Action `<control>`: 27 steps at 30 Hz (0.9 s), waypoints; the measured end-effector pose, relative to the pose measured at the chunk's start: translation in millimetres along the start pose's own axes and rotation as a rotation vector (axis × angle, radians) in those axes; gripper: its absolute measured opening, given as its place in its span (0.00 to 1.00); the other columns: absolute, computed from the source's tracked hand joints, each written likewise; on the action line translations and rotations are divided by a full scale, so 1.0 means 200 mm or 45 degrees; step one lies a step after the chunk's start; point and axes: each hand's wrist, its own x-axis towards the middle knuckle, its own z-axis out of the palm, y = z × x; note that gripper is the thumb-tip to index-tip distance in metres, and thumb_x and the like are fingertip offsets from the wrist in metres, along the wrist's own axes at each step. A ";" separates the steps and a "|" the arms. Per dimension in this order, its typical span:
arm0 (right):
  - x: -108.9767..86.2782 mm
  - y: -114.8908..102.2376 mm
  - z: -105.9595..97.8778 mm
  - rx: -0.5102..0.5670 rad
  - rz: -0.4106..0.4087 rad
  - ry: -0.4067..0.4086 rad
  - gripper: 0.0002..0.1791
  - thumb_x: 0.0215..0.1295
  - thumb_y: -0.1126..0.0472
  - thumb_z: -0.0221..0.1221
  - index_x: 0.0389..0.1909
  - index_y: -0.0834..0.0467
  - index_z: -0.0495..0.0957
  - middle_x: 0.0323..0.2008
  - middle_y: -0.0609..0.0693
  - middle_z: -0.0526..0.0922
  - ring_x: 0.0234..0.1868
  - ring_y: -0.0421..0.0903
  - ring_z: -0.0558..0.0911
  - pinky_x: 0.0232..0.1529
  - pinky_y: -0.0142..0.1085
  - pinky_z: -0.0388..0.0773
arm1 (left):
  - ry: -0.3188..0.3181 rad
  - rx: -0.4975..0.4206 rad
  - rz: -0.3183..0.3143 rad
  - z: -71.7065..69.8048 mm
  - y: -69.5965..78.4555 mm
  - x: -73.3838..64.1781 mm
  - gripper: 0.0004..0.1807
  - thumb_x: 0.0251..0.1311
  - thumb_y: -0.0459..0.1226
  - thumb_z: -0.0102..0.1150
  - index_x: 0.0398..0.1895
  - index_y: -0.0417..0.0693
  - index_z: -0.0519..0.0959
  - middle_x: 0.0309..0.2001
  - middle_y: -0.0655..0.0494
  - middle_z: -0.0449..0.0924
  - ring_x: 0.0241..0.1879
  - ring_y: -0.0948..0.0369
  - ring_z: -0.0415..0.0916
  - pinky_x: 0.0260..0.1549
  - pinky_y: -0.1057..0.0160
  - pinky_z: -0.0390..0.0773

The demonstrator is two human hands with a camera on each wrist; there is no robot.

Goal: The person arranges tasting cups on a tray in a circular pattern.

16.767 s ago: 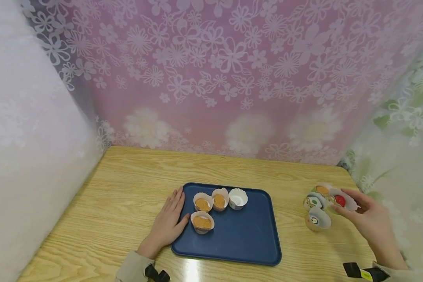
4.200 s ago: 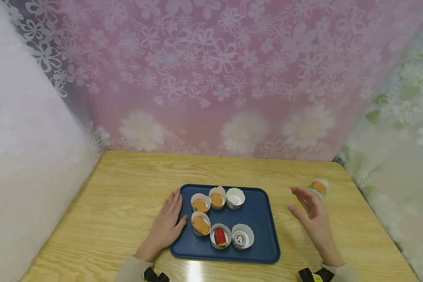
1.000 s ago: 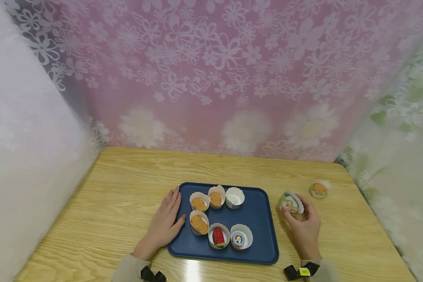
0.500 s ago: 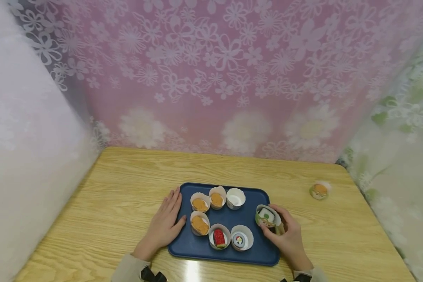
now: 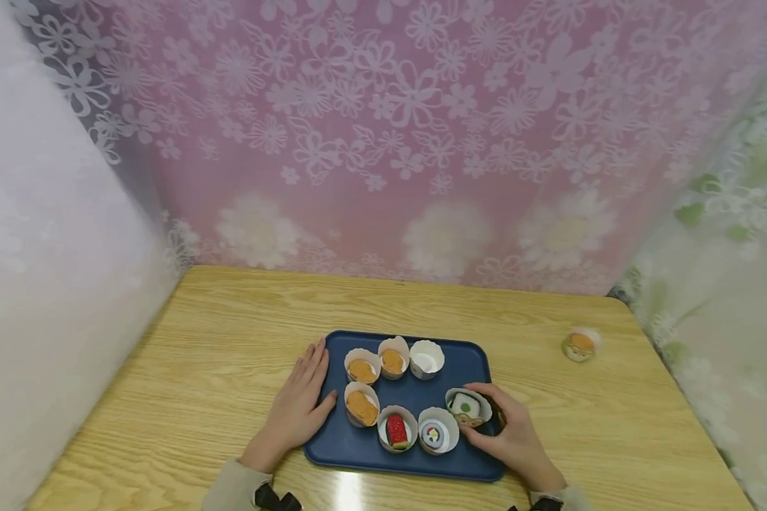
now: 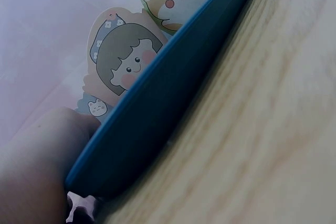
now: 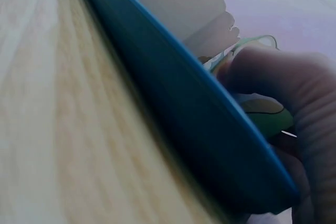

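Note:
My right hand (image 5: 514,433) pinches a green paper baking cup (image 5: 470,420) over the right side of the blue tray (image 5: 415,461). Inside that cup sits a white sushi-like piece (image 5: 465,404) with a green dot. Just left of it stands a cup (image 5: 449,444) with a round grey-rimmed roll (image 5: 432,433), then a cup (image 5: 387,446) with a red-topped piece (image 5: 397,429). My left hand (image 5: 297,411) rests with straight fingers along the tray's left edge. In the right wrist view, the tray wall (image 7: 173,93) hides part of the held cup.
Several cups with orange-topped pieces, one being a cup (image 5: 361,404) at the tray's left, stand along the left and back. A white cup (image 5: 427,360) at the back holds nothing visible. Another orange-filled cup (image 5: 579,345) stands on the wooden table (image 5: 613,411) at right.
My right hand has carried the green cup leftward from the table onto the tray area. Since the oldest frame, the cups with the red-topped piece and round roll have moved onto the tray.

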 end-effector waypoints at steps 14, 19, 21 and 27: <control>-0.01 0.01 -0.01 -0.001 0.048 -0.080 0.39 0.42 0.72 0.77 0.59 0.63 0.74 0.51 0.53 0.81 0.49 0.44 0.81 0.51 0.24 0.76 | 0.001 -0.004 0.000 0.00 0.00 0.00 0.40 0.70 0.42 0.54 0.76 0.31 0.51 0.79 0.43 0.41 0.77 0.45 0.41 0.72 0.44 0.49; -0.01 -0.01 -0.01 0.042 0.066 -0.085 0.39 0.43 0.72 0.77 0.60 0.65 0.73 0.52 0.56 0.80 0.51 0.46 0.81 0.54 0.25 0.75 | -0.008 -0.016 -0.003 0.00 0.00 0.00 0.39 0.70 0.43 0.53 0.76 0.32 0.51 0.79 0.44 0.41 0.77 0.45 0.40 0.73 0.44 0.48; -0.01 -0.01 -0.01 0.094 0.069 -0.084 0.39 0.45 0.73 0.76 0.61 0.67 0.71 0.53 0.58 0.79 0.53 0.47 0.80 0.56 0.26 0.74 | -0.018 -0.022 -0.011 0.00 0.00 0.00 0.39 0.71 0.43 0.53 0.77 0.33 0.51 0.79 0.45 0.40 0.77 0.46 0.39 0.73 0.45 0.47; -0.01 0.00 -0.02 0.312 0.022 -0.046 0.36 0.51 0.82 0.63 0.64 0.76 0.65 0.56 0.68 0.75 0.59 0.52 0.76 0.62 0.31 0.70 | -0.040 -0.029 -0.027 0.00 0.00 0.00 0.39 0.71 0.43 0.52 0.77 0.34 0.50 0.80 0.47 0.38 0.78 0.48 0.37 0.73 0.46 0.46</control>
